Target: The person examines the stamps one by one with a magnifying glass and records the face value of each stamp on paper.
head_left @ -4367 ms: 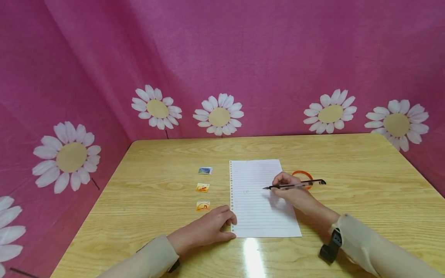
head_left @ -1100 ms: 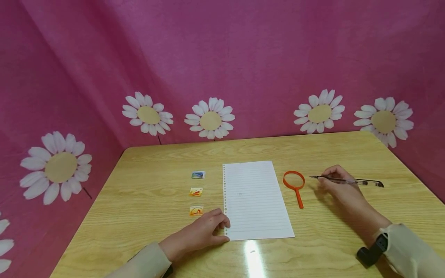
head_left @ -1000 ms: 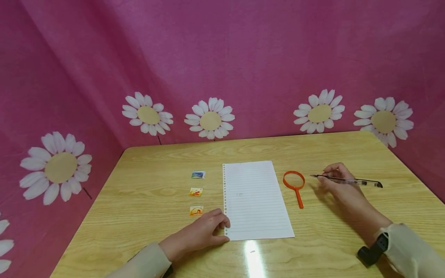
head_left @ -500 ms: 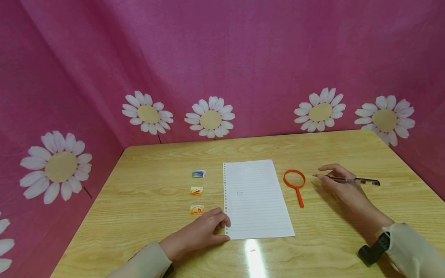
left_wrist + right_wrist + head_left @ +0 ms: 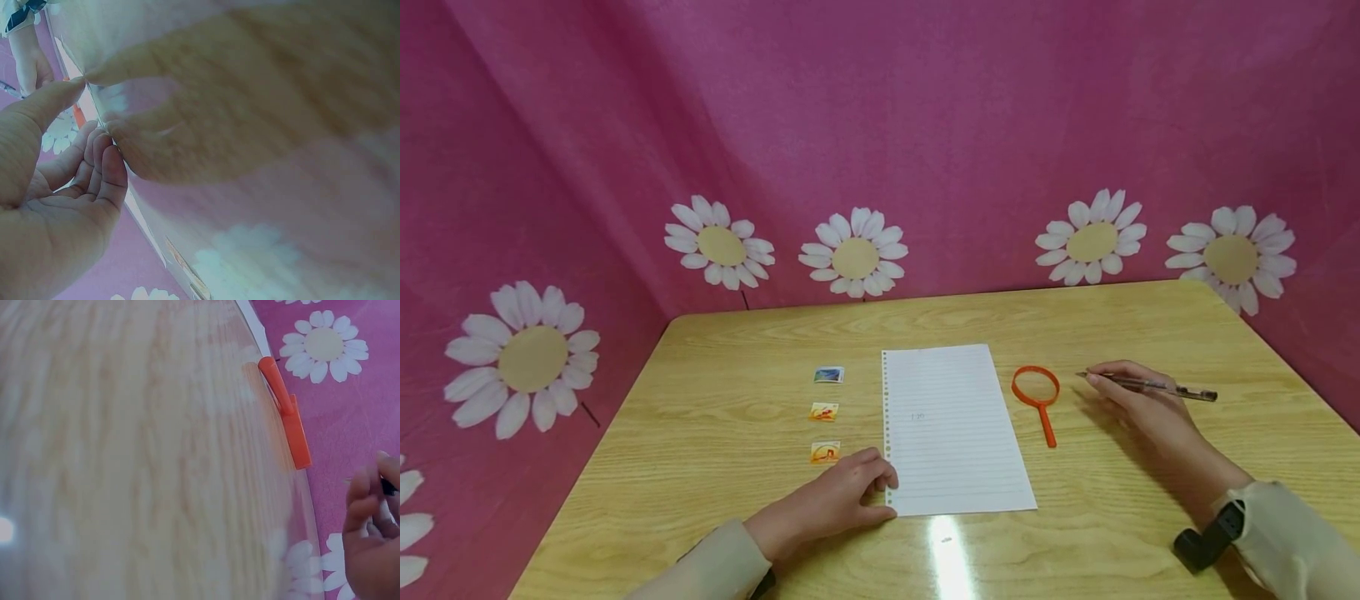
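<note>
My right hand (image 5: 1150, 421) pinches a pen (image 5: 1198, 394) above the table, right of the magnifying glass. The pen's tip points left, and its body slants back over the hand. In the right wrist view only part of that hand (image 5: 372, 544) shows, at the right edge. My left hand (image 5: 838, 492) rests at the lower left edge of a lined, hole-punched sheet of paper (image 5: 955, 458), thumb and fingertips touching down with nothing gripped. Small handwritten marks (image 5: 917, 417) stand on the sheet. A magnifying glass with a red-orange frame and handle (image 5: 1047, 427) lies right of it.
Left of the sheet, three small stamp-like pictures lie in a column: a blue one (image 5: 829, 375), a yellow-and-red one (image 5: 823, 412) and an orange one (image 5: 825, 452) close to my left hand. A pink curtain with daisies (image 5: 970, 167) hangs behind the wooden table (image 5: 737, 375).
My right hand has moved from over the sheet to the right with the pen, uncovering the magnifying glass. Lately its index finger has lowered along the pen. My left hand stays at the sheet's edge.
</note>
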`<state>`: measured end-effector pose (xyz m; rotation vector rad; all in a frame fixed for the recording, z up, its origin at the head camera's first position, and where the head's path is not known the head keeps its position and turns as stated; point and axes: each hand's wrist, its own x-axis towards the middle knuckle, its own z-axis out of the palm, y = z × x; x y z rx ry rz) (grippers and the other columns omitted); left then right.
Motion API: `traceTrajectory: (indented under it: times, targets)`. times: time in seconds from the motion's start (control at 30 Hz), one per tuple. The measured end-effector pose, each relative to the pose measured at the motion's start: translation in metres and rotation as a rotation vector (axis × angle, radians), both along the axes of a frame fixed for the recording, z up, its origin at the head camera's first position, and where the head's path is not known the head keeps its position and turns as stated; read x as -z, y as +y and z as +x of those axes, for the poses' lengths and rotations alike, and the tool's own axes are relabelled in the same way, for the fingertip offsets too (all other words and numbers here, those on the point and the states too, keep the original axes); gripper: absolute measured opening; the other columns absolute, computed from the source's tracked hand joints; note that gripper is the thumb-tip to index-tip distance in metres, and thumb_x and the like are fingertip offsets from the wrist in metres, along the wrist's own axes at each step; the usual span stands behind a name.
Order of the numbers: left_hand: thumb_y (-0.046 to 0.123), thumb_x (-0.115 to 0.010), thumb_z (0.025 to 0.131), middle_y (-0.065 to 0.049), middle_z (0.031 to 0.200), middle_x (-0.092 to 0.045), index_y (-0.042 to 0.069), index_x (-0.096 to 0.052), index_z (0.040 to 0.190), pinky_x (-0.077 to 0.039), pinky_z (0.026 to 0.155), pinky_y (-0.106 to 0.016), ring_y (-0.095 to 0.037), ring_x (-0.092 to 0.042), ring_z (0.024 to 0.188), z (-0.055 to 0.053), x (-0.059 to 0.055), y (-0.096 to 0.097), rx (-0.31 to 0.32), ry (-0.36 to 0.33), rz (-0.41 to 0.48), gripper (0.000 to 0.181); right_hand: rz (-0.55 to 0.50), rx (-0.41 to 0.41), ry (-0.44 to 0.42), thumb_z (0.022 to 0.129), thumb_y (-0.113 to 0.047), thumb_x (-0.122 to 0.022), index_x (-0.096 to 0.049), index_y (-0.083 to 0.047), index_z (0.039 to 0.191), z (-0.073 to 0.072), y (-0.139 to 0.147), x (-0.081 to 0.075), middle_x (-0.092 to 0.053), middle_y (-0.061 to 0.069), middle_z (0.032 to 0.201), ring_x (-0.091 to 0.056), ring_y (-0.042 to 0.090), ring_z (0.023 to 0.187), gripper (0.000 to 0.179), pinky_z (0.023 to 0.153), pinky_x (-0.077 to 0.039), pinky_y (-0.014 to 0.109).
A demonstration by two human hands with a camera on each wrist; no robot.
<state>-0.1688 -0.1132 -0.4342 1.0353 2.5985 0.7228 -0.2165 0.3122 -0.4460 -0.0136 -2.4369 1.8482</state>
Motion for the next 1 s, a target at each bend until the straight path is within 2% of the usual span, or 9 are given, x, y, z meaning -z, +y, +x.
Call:
traceTrajectory:
  times: [0.1, 0.2, 0.37, 0.43, 0.63, 0.8, 0.87, 0.9, 1.0]
  targets:
    - [0.024, -0.075, 0.086, 0.004, 0.088, -0.05, 0.01, -0.062, 0.099, -0.041, 0.073, -0.014, -0.003, -0.044, 0.08, 0.0, 0.0, 0.0, 0.008, 0.011, 0.007, 0.024, -0.157, -0.058, -0.002, 0.094, -0.022, -0.066, -0.062, -0.005, 0.124, 0.0, 0.002, 0.001, -0.071, -0.019, 0.101, -0.064, -0.006, 0.081, 0.034, 0.068, -0.052, 0.014]
    - [0.023, -0.075, 0.086, 0.004, 0.088, -0.05, 0.01, -0.062, 0.099, -0.041, 0.073, -0.014, -0.003, -0.044, 0.08, 0.0, 0.0, 0.0, 0.012, 0.02, 0.008, 0.023, -0.208, -0.12, 0.039, 0.094, -0.015, -0.065, -0.061, -0.007, 0.127, 0.0, 0.003, 0.003, -0.072, -0.017, 0.105, -0.067, -0.005, 0.086, 0.034, 0.069, -0.052, 0.014]
    - [0.024, -0.075, 0.086, 0.004, 0.089, -0.05, 0.01, -0.062, 0.099, -0.041, 0.073, -0.014, -0.003, -0.044, 0.08, 0.001, 0.001, -0.001, 0.014, 0.028, 0.006, 0.023, -0.331, -0.291, 0.226, 0.097, 0.008, -0.049, -0.058, -0.003, 0.132, 0.0, 0.007, 0.006, -0.075, -0.007, 0.107, -0.071, 0.003, 0.095, 0.038, 0.072, -0.055, 0.016]
    - [0.023, -0.075, 0.086, 0.004, 0.089, -0.05, 0.01, -0.062, 0.099, -0.041, 0.074, -0.014, -0.003, -0.045, 0.081, 0.001, 0.0, -0.001, 0.014, 0.029, 0.007, 0.023, -0.334, -0.342, 0.269, 0.096, 0.013, -0.045, -0.055, 0.002, 0.133, 0.001, 0.008, 0.006, -0.075, -0.004, 0.108, -0.071, 0.005, 0.099, 0.04, 0.075, -0.054, 0.016]
    - [0.023, -0.075, 0.086, 0.004, 0.089, -0.05, 0.01, -0.062, 0.099, -0.041, 0.074, -0.014, -0.003, -0.045, 0.081, 0.001, 0.0, 0.0, 0.011, 0.023, 0.008, 0.023, -0.386, -0.484, 0.275, 0.101, 0.01, -0.034, -0.044, 0.01, 0.138, 0.003, 0.013, 0.003, -0.074, 0.002, 0.114, -0.069, 0.011, 0.107, 0.038, 0.084, -0.054, 0.017]
    - [0.023, -0.075, 0.086, 0.004, 0.089, -0.051, 0.01, -0.062, 0.1, -0.041, 0.074, -0.014, -0.003, -0.045, 0.081, 0.0, 0.001, -0.001, 0.01, 0.021, 0.007, 0.023, -0.614, -0.671, 0.258, 0.105, 0.006, -0.017, -0.045, 0.009, 0.138, 0.002, 0.016, -0.002, -0.07, 0.012, 0.12, -0.067, 0.019, 0.114, 0.044, 0.084, -0.055, 0.022]
    - [0.024, -0.076, 0.086, 0.004, 0.089, -0.051, 0.01, -0.062, 0.1, -0.041, 0.074, -0.014, -0.003, -0.045, 0.081, 0.0, 0.001, 0.0, 0.005, 0.014, 0.005, 0.023, -0.64, -0.68, 0.25, 0.105, 0.005, -0.017, -0.048, 0.007, 0.136, 0.002, 0.016, -0.003, -0.07, 0.013, 0.119, -0.067, 0.019, 0.112, 0.044, 0.081, -0.056, 0.022]
    - [0.024, -0.076, 0.086, 0.005, 0.09, -0.051, 0.01, -0.063, 0.1, -0.041, 0.074, -0.014, -0.003, -0.045, 0.081, 0.0, 0.001, 0.0, 0.002, 0.01, 0.002, 0.023, -0.615, -0.65, 0.245, 0.105, 0.004, -0.02, -0.05, 0.004, 0.134, 0.003, 0.015, -0.004, -0.071, 0.011, 0.117, -0.068, 0.018, 0.109, 0.042, 0.077, -0.056, 0.022]
    - [0.024, -0.076, 0.086, 0.005, 0.09, -0.051, 0.01, -0.063, 0.1, -0.041, 0.074, -0.014, -0.003, -0.045, 0.081, 0.0, 0.001, -0.001, -0.001, 0.005, 0.002, 0.024, -0.455, -0.544, 0.278, 0.103, 0.007, -0.029, -0.053, 0.002, 0.13, 0.006, 0.014, -0.006, -0.074, 0.006, 0.107, -0.069, 0.012, 0.097, 0.037, 0.07, -0.055, 0.021]
